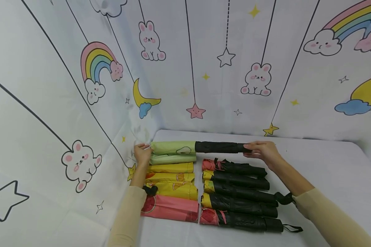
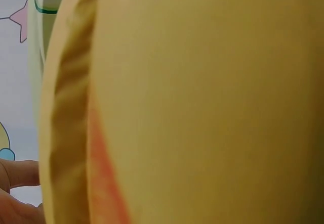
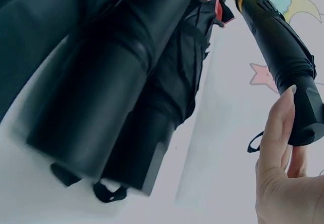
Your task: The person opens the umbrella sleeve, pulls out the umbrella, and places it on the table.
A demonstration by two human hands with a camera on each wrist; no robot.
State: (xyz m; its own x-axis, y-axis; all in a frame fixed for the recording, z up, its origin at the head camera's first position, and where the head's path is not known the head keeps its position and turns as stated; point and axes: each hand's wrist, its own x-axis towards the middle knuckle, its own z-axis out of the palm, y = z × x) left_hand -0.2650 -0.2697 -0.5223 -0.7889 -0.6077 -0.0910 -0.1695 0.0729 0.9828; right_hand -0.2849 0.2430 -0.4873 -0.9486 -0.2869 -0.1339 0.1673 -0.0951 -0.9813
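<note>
My left hand pinches the left end of a light green umbrella sleeve with an avocado print, at the back of the table. In the left wrist view a yellow sleeve fills most of the picture and partly covers the fingers. My right hand holds a folded black umbrella by its handle end, thumb and fingers on either side. This umbrella lies in line with the green sleeve, its left end right at the sleeve's opening. A wrist loop hangs by its handle in the right wrist view.
Below on the left lie another green sleeve, several yellow sleeves and a pink one. Facing them on the right are several folded black umbrellas with yellow or pink ends. A printed white cloth wall stands behind the table.
</note>
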